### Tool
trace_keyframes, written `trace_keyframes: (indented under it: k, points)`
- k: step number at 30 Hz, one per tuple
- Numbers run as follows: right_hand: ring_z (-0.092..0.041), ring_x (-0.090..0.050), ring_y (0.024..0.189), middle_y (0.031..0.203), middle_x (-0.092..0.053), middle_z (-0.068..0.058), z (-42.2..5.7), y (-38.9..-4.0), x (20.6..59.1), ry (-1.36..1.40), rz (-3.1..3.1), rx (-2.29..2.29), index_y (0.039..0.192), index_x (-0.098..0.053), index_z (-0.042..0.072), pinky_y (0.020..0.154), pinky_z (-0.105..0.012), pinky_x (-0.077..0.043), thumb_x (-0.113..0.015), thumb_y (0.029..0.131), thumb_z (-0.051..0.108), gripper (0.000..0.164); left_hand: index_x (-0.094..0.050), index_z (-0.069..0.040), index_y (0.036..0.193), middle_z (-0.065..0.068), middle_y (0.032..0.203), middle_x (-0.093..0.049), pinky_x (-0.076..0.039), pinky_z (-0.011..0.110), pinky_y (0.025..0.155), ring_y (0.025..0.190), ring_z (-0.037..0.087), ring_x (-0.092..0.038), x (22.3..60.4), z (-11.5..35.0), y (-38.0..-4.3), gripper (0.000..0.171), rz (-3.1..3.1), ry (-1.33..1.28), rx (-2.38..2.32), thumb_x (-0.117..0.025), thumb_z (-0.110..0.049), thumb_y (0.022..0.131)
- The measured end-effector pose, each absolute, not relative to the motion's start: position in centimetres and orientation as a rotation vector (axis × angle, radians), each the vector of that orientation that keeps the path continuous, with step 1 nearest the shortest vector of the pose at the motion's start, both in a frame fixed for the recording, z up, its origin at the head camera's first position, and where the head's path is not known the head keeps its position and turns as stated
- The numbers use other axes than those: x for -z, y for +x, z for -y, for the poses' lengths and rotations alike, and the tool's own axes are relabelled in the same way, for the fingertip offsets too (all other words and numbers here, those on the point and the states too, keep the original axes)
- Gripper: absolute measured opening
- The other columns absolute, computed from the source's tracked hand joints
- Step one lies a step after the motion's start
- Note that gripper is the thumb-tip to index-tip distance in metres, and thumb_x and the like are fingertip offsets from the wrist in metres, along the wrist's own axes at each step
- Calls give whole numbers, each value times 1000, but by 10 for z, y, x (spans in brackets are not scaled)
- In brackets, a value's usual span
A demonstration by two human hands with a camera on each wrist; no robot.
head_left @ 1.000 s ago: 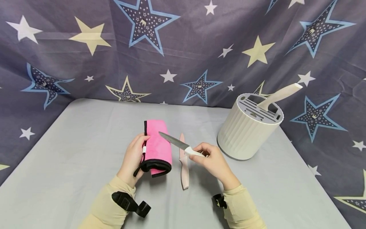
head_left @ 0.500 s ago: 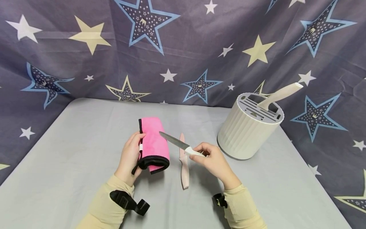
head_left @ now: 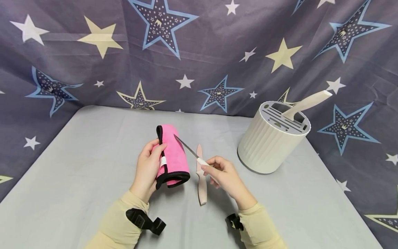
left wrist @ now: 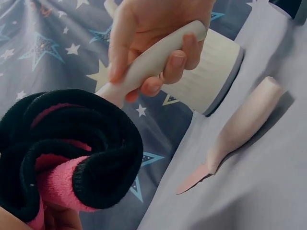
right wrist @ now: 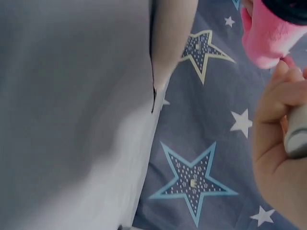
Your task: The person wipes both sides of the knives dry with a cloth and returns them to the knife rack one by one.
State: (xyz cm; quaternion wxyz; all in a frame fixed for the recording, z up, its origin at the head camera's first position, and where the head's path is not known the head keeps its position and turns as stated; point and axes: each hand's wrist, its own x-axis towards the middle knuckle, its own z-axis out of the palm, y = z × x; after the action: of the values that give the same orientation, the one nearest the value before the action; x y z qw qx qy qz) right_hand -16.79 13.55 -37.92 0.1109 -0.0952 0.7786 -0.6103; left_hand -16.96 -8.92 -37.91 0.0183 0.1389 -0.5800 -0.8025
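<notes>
Bright pink, we see, on the cloth (head_left: pixel 175 152), with black edging and a white tag (head_left: pixel 163 160) to the left! Right of it, an off-white handle and grey blade on one knife (head_left: pixel 202 161); pale pink throughout on the second knife (head_left: pixel 201 183). Far right, we've a cream ribbed block (head_left: pixel 264 145), grey on top. Light grey table (head_left: pixel 102 155), and at the far side, a dusky purple backdrop (head_left: pixel 149 65) of white, yellow and blue-edged stars (head_left: pixel 219 92)! Near us, pale yellow sleeves (head_left: pixel 122 216).

Two hands (head_left: pixel 147 169) (head_left: pixel 226 176); two knives (head_left: pixel 203 162) (head_left: pixel 202 189); one inserted handle (head_left: pixel 307 104); one block (head_left: pixel 267 145); one pink cloth (head_left: pixel 174 152); two wrist straps (head_left: pixel 138 218) (head_left: pixel 234 221)
</notes>
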Motion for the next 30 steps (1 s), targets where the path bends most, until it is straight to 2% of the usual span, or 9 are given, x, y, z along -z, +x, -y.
trace_keyframes:
  k: [8,13,18,21,25,30]
  points:
    - [-10,-49,50,73,-63,0,-126,-167,384,-190,-2064,2043,102,-55,-9,43,-21,-39,-60,96,13,24,-57,-20,129,-4,103,-64,-59,33,62,75,11,-67,380,83,-167,32,1808,396,2480,-61,-25,98]
    - [-9,-50,48,73,-62,0,-123,-166,385,-125,-1948,2167,104,-54,-8,41,-21,-41,-57,98,13,23,-59,-20,127,-2,106,-65,-59,35,63,76,12,-68,379,80,-165,32,1839,369,2445,-64,-26,96]
    - [-9,-50,47,72,-62,-1,-121,-166,386,-63,-1913,2207,98,-55,-2,41,-21,-42,-57,98,16,18,-61,-20,125,-1,107,-65,-58,33,64,75,11,-68,379,75,-165,32,1894,348,2395,-66,-27,95]
    - [-8,-50,47,71,-62,-1,-120,-166,386,-40,-1902,2203,99,-55,-2,41,-21,-42,-57,98,17,19,-61,-18,125,0,109,-64,-58,31,65,75,10,-67,378,73,-165,32,1924,336,2368,-66,-26,95]
    - [-8,-51,48,71,-62,-1,-117,-166,386,-39,-1888,2183,103,-54,-6,42,-21,-43,-57,99,17,24,-61,-16,126,3,116,-63,-58,30,66,77,9,-67,377,71,-165,33,1934,311,2342,-67,-24,94]
    - [-8,-51,48,71,-62,0,-114,-165,386,-67,-1861,2161,102,-53,-3,42,-21,-43,-56,100,18,22,-61,-13,125,3,128,-60,-57,27,70,83,7,-66,377,68,-166,33,1965,280,2299,-67,-23,94]
